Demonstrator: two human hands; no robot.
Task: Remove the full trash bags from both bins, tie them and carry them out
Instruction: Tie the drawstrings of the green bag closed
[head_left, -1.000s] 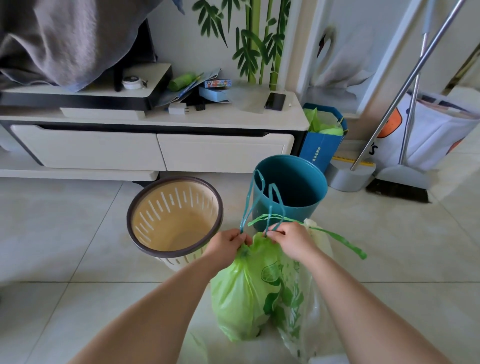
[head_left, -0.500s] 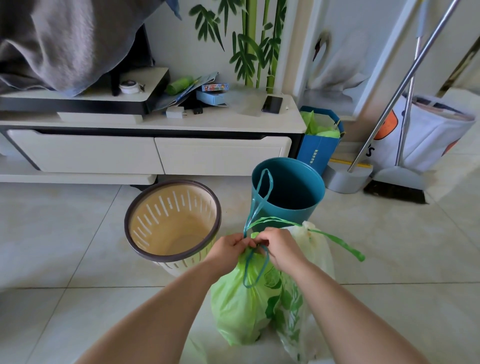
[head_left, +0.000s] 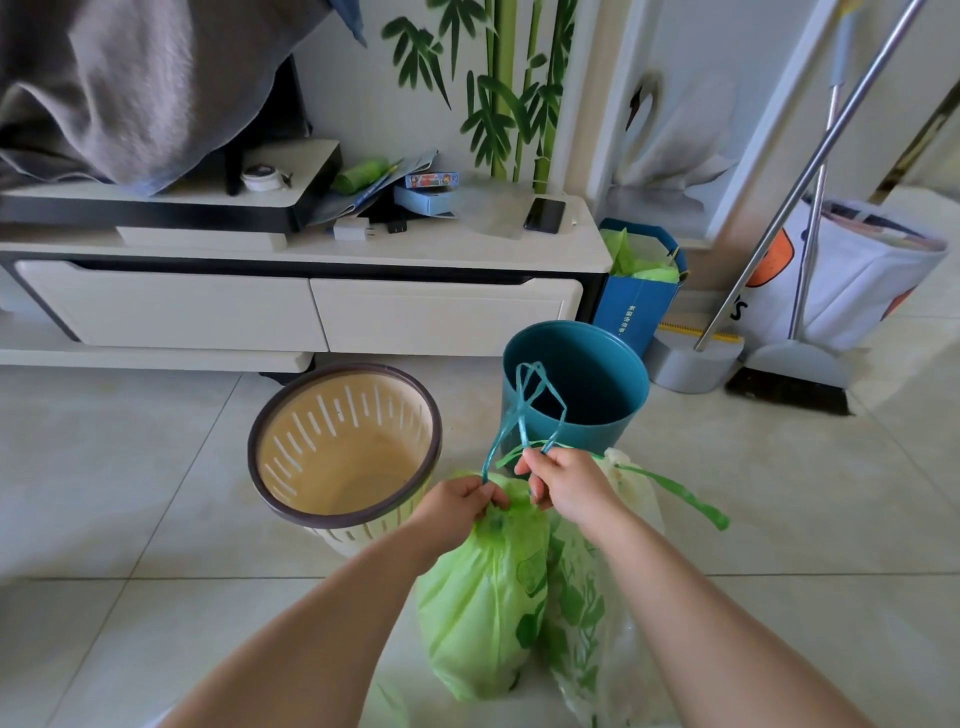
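Observation:
A full green trash bag (head_left: 480, 597) stands on the floor tiles, its neck gathered shut. My left hand (head_left: 457, 501) pinches the neck and the teal drawstring (head_left: 524, 410) there. My right hand (head_left: 566, 486) pinches the drawstring loops, which stand up in front of the teal bin (head_left: 582, 415). Right beside it stands a clear bag with green leaf print (head_left: 597, 613), a green drawstring (head_left: 680, 499) trailing off to its right. The beige slotted bin (head_left: 343, 447) at the left and the teal bin both hold no bag.
A low white TV cabinet (head_left: 311, 306) runs along the wall behind the bins. A blue paper bag (head_left: 636, 306), a dustpan and broom (head_left: 789, 374) with long leaning handles, and a white printed bag (head_left: 852, 270) crowd the right corner.
The drawstring loop that hung down in front of the green bag now stands up again. My hands have drawn slightly apart at the bag's neck.

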